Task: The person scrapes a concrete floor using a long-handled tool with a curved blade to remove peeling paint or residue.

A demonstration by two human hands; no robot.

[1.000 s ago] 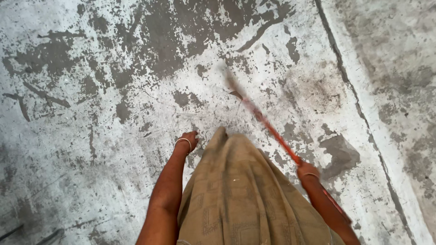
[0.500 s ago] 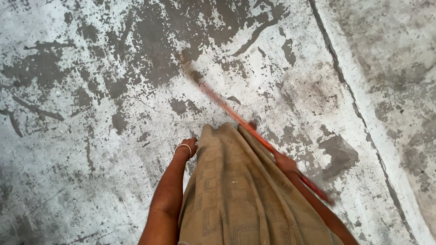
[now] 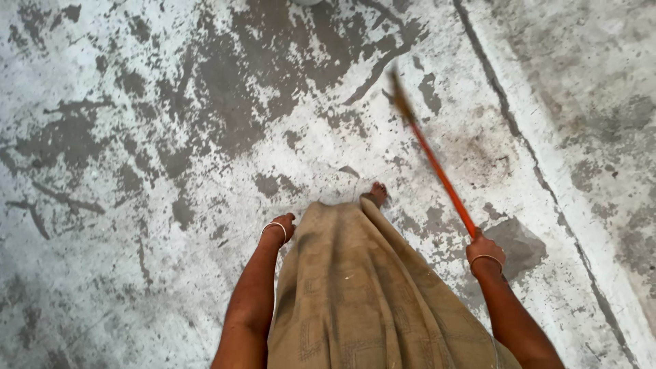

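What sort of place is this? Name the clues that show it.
Probably an outdoor yard or terrace: a worn, patchy concrete floor, a raised strip along one side, and a broom in the right hand.

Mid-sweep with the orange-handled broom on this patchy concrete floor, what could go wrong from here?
1. The bare foot shows just beyond the garment's hem, close to the broom handle; a swing could clip it.
2. Only the right hand grips the handle, so control may slip.
3. The left hand holds the long garment; if released, it could drag underfoot.
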